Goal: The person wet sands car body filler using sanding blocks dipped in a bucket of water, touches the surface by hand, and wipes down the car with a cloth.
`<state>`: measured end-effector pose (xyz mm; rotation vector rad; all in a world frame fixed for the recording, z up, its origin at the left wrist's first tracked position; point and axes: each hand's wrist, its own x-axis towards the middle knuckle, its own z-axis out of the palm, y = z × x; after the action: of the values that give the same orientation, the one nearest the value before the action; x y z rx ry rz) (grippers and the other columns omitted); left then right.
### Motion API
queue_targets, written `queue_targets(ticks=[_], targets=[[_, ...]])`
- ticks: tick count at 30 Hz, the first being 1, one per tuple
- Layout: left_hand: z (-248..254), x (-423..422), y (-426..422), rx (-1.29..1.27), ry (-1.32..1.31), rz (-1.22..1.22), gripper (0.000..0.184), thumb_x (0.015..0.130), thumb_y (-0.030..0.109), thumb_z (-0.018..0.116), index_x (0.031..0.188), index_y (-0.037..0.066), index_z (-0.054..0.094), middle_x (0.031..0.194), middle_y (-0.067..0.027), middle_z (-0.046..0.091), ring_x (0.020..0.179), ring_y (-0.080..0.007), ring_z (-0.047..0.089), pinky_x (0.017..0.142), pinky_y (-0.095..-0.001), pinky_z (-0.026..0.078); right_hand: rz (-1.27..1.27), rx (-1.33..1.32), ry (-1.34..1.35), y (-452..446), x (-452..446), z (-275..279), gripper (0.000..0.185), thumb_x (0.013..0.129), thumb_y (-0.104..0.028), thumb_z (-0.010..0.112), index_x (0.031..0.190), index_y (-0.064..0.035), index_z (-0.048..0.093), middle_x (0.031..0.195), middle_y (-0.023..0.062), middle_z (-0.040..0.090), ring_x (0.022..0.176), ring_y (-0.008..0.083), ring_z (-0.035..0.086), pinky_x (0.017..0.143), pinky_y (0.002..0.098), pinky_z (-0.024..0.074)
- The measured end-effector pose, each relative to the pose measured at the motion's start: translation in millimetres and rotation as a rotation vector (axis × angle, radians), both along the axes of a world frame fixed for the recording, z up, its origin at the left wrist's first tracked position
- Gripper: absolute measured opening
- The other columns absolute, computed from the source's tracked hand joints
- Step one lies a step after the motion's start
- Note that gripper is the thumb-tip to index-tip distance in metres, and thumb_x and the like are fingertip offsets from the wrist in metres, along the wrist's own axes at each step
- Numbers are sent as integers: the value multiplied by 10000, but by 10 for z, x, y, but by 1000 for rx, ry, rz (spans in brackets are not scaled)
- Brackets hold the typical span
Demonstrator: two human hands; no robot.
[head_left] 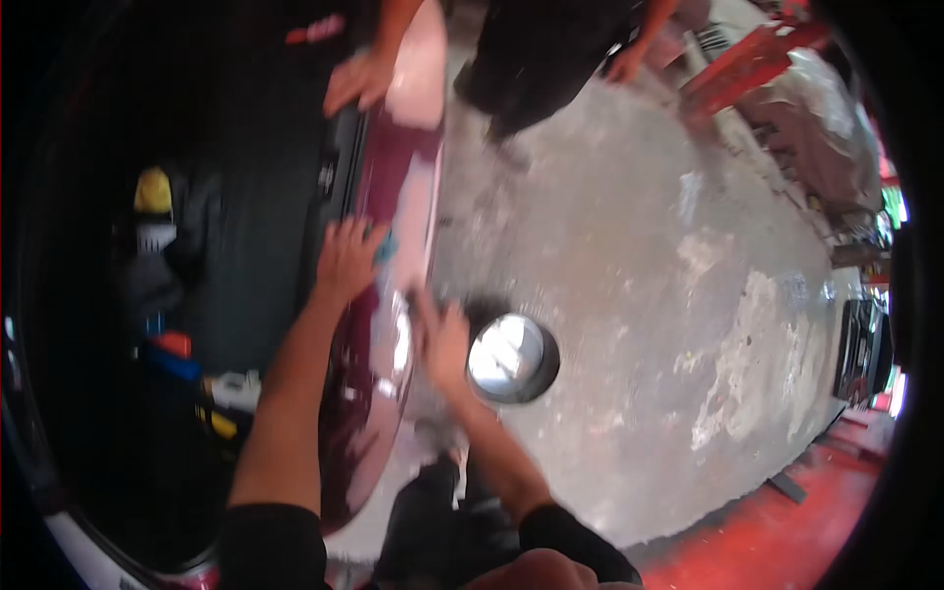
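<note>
Two hands, so keep pressure light and even on the maroon bumper (386,165). Left hand (346,261) has fingers loosely spread by the small teal piece (386,245) on it, can't tell if gripped; right hand (447,346) looks half-curled beside it, too blurry to call.

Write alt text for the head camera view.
A person's left hand touches a pale-patched maroon car panel by a small teal item, right hand near the panel's outer edge. Another person's hand rests farther along; a round shiny container stands on the grey floor.
</note>
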<state>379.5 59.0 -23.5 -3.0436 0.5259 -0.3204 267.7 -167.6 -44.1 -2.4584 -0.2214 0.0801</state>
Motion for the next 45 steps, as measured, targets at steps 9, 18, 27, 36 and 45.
queue_targets(ticks=[9,18,27,36,45], targets=[[158,32,-61,-83,120,34,699,748,253,874,1394,234,609,1242,-45,642,1198,-247,583,1006,-428,414,72,301,-188,-2,-720,-13,667,958,-176,725,1580,-320,532,1066,226,601,897,424,627,758,534,507],[95,62,-53,-119,57,12,715,717,235,894,1374,226,611,1192,-29,634,1143,-241,594,963,-425,417,-104,97,-223,3,1702,-113,657,952,-178,719,1573,-236,513,1124,280,590,972,474,630,826,547,530],[166,41,-48,-139,93,23,712,719,253,894,1372,224,611,1196,-32,639,1151,-237,593,983,-422,422,81,-44,-212,-24,161,-106,740,923,-210,767,1608,-276,495,1176,314,592,968,480,638,831,525,547],[213,46,-69,-137,78,14,712,682,234,901,1337,213,622,1189,-24,647,1102,-229,607,948,-411,434,-21,101,-374,58,1951,-250,716,931,-201,760,1597,-264,503,1046,250,597,934,454,626,808,535,515],[199,62,-58,-170,100,19,714,672,213,904,1332,226,631,1193,-24,652,1112,-226,608,947,-416,430,20,224,-415,-5,2788,-385,713,940,-225,772,1599,-242,498,1229,287,582,1123,481,618,928,495,527]])
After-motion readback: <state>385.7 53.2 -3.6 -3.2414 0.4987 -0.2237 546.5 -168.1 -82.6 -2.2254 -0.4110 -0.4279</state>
